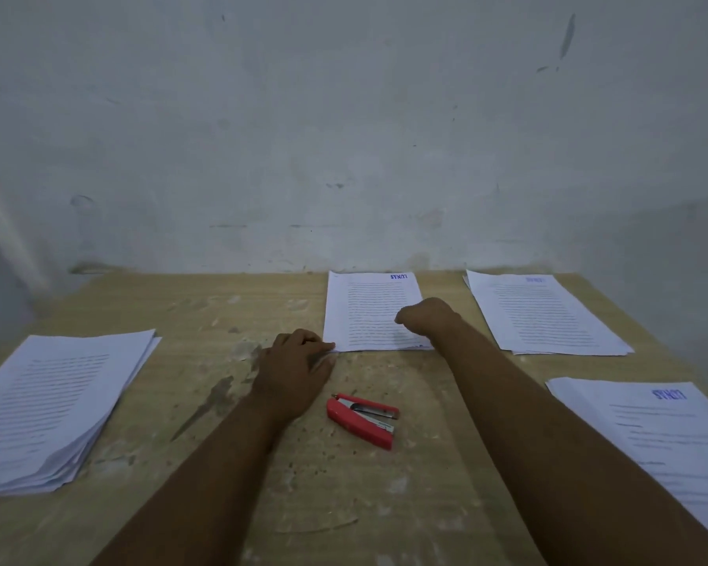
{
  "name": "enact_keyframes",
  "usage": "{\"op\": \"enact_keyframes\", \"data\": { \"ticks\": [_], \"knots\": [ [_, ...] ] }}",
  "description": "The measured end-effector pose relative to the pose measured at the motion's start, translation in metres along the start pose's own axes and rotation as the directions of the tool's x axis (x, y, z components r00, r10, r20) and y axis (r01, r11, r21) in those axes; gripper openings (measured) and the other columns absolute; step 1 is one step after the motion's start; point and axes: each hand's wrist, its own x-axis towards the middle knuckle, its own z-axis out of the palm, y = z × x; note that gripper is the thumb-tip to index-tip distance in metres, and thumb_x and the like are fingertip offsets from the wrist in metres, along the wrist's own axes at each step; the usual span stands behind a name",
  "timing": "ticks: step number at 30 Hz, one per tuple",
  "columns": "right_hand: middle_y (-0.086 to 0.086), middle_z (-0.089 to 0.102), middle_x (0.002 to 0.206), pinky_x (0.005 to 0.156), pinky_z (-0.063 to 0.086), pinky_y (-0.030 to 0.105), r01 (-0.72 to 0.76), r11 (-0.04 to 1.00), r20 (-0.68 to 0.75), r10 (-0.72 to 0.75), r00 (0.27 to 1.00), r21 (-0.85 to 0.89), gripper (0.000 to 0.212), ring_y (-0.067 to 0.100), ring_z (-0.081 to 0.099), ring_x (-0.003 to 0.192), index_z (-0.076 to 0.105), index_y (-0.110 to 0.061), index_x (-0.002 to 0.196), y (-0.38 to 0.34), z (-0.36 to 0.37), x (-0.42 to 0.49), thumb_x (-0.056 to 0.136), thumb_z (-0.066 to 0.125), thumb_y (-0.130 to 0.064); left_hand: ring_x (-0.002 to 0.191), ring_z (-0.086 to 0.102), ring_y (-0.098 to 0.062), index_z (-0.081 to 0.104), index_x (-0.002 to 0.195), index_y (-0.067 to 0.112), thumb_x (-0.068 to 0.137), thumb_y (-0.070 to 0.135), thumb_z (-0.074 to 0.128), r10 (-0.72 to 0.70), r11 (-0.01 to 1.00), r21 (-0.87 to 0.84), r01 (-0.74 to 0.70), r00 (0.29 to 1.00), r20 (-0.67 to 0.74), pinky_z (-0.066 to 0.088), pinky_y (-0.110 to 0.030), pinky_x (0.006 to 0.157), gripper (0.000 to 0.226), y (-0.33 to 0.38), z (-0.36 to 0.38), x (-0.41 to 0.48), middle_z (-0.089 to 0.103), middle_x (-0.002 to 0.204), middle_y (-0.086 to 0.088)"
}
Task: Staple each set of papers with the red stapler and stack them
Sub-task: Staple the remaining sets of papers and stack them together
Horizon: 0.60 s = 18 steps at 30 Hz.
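Head view: red stapler [362, 420] on scuffed wooden table [205, 316], stained wall [344, 116] behind.

l hand [295, 371] pinches paper set [368, 308] corner, r hand [426, 320] curled atop

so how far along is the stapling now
Seemingly done: the thick stack at the left, though staples can't be seen. In hand: the left hand pinches a corner of the middle set, the right hand resting on it. Left: the red stapler lies untouched; far pile and near pile wait at the right.
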Motion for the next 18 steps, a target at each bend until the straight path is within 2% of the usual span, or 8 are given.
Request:
{"op": "enact_keyframes", "data": {
  "ticks": [3,4,6,8,11,14,16,18],
  "knots": [
    [0.011,0.066,0.111,0.094,0.057,0.037,-0.058,0.998,0.013,0.058,0.998,0.030,0.025,0.029,0.067,0.096,0.060,-0.008,0.109,-0.003,-0.001,0.011,0.093,0.065,-0.027,0.118,0.048,-0.013,0.068,0.132,0.040,0.095,0.060,0.046,-0.027,0.999,0.020,0.027,1.000,0.013,0.046,-0.043,0.099,0.047,0.001,0.001,0.001,0.057,0.125,0.018],
    [0.012,0.066,0.111,0.090,0.057,0.036,-0.067,0.995,0.043,0.064,0.997,0.077,0.025,0.030,0.068,0.098,0.062,-0.007,0.114,-0.003,-0.002,0.014,0.094,0.063,-0.023,0.118,0.048,-0.012,0.068,0.132,0.041,0.094,0.061,0.044,-0.035,0.999,0.020,0.035,0.999,0.016,0.046,-0.045,0.100,0.049,0.001,0.001,0.001,0.057,0.124,0.019],
    [0.014,0.066,0.116,0.094,0.057,0.041,-0.092,0.984,0.101,0.077,0.992,0.155,0.029,0.034,0.067,0.108,0.064,-0.008,0.121,-0.002,-0.004,0.018,0.095,0.061,-0.019,0.116,0.047,-0.011,0.068,0.131,0.042,0.092,0.063,0.042,-0.041,0.999,0.010,0.041,0.999,0.013,0.046,-0.047,0.100,0.051,0.000,0.001,0.002,0.056,0.122,0.020],
    [0.013,0.064,0.107,0.088,0.055,0.041,-0.106,0.970,0.133,0.078,0.988,0.218,0.017,0.033,0.061,0.099,0.060,-0.010,0.110,-0.002,-0.005,0.018,0.094,0.061,-0.017,0.115,0.047,-0.011,0.069,0.130,0.041,0.091,0.063,0.042,-0.039,0.999,0.005,0.039,0.999,0.001,0.046,-0.047,0.100,0.052,-0.001,0.001,0.003,0.055,0.120,0.021],
    [0.016,0.065,0.102,0.066,0.053,0.035,-0.103,0.903,0.040,0.095,0.995,0.417,0.009,0.029,0.063,0.080,0.058,-0.004,0.089,0.001,-0.001,0.020,0.093,0.064,-0.009,0.116,0.047,-0.011,0.069,0.131,0.040,0.092,0.061,0.043,-0.033,0.999,0.000,0.033,0.999,0.004,0.045,-0.045,0.100,0.052,-0.001,0.000,0.002,0.055,0.120,0.020],
    [0.019,0.070,0.110,0.074,0.065,0.041,-0.024,0.819,-0.035,0.055,0.998,0.574,0.007,0.033,0.071,0.094,0.061,-0.001,0.097,0.006,0.002,0.012,0.091,0.063,0.003,0.118,0.047,-0.012,0.068,0.131,0.041,0.095,0.057,0.049,-0.020,1.000,-0.005,0.020,1.000,0.015,0.044,-0.043,0.100,0.044,-0.002,-0.001,0.002,0.055,0.122,0.019],
    [0.005,0.068,0.105,0.061,0.065,0.036,0.073,0.793,-0.078,-0.032,0.996,0.604,0.023,0.024,0.070,0.092,0.062,-0.008,0.111,0.008,0.001,-0.005,0.092,0.059,0.005,0.120,0.049,-0.012,0.065,0.134,0.041,0.096,0.052,0.056,-0.061,0.995,-0.080,0.062,0.998,0.009,0.044,-0.041,0.102,0.041,0.000,-0.002,0.002,0.057,0.128,0.016],
    [-0.002,0.066,0.104,0.053,0.061,0.027,0.204,0.768,-0.184,-0.115,0.976,0.607,0.029,0.017,0.068,0.087,0.062,-0.014,0.114,0.010,-0.005,-0.030,0.092,0.059,0.004,0.122,0.052,-0.011,0.057,0.142,0.041,0.098,0.051,0.060,-0.162,0.950,-0.275,0.150,0.987,-0.021,0.049,-0.040,0.102,0.045,0.007,-0.008,-0.001,0.056,0.139,0.012]
  ]
}}
